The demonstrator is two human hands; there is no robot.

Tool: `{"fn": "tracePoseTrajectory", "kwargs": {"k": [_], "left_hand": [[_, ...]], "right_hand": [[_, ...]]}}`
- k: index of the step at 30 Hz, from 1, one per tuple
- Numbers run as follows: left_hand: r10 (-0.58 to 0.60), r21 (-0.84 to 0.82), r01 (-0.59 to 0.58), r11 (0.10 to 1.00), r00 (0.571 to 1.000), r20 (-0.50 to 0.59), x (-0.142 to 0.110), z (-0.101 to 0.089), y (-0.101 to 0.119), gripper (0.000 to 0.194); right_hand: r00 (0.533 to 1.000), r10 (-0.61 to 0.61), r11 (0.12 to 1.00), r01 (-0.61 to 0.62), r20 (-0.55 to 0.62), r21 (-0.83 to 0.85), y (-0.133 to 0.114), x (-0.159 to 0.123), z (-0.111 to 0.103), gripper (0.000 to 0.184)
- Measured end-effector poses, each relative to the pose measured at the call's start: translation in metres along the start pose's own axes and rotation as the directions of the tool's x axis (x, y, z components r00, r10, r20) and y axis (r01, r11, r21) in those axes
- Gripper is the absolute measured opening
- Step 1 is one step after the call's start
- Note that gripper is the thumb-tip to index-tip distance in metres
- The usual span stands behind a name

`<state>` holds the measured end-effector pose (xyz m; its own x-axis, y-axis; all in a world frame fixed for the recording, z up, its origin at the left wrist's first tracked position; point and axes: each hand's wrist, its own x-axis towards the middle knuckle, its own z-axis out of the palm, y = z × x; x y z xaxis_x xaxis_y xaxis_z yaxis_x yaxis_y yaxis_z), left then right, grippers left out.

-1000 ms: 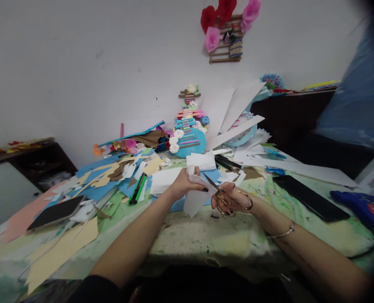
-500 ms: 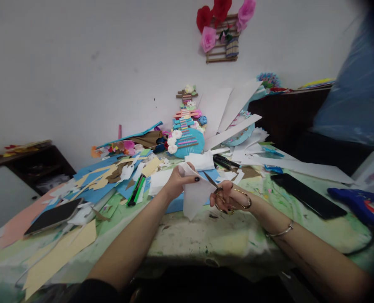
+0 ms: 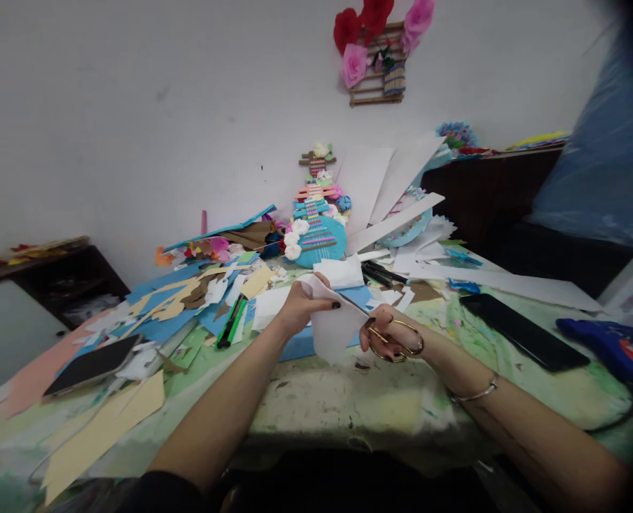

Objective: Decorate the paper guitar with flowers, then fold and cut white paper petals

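My left hand pinches the top of a white piece of paper and holds it up over the table edge. My right hand grips gold-handled scissors, fingers through the loops. The blades point up and left and reach into the paper's right edge near my left thumb. Both hands hover just above the paint-stained table.
Blue, tan and white paper scraps cover the left of the table, with a green utility knife and a dark phone. Another black phone and a blue glue gun lie right. A paper guitar leans on the wall.
The scissor blades have moved further into the paper's edge. My left hand has turned the paper slightly, so it hangs a little higher and more to the right.
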<state>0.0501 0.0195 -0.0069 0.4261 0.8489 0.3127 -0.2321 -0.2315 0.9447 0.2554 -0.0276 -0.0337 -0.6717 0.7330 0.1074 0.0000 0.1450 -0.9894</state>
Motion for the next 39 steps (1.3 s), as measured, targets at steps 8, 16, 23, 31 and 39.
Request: {"fn": "tracePoseTrajectory", "kwargs": {"k": [8,16,23,31,39], "left_hand": [[0.009,-0.063,-0.006,0.998,0.999,0.047,0.0,-0.006,0.006,0.032],[0.068,-0.046,-0.071,0.996,0.996,-0.066,0.004,-0.017,0.009,0.028],[0.089,0.025,-0.087,0.996,0.992,-0.085,0.004,-0.021,0.013,0.031],[0.059,0.108,-0.055,0.993,0.998,-0.036,0.001,-0.027,0.02,0.034],[0.026,0.105,-0.03,0.994,0.999,0.038,-0.002,-0.024,0.02,0.035]], "right_hand": [[0.997,0.021,0.997,-0.025,-0.07,-0.068,-0.019,-0.003,0.01,0.035],[1.0,0.004,0.996,-0.005,-0.019,-0.085,0.001,0.001,-0.001,0.044],[0.999,0.014,1.0,-0.014,0.03,0.001,-0.001,0.0,-0.007,0.064],[0.984,-0.024,1.0,0.022,0.179,0.013,-0.01,-0.012,-0.016,0.095],[0.963,-0.001,0.998,-0.014,0.27,0.055,-0.007,-0.012,-0.014,0.099]]}}
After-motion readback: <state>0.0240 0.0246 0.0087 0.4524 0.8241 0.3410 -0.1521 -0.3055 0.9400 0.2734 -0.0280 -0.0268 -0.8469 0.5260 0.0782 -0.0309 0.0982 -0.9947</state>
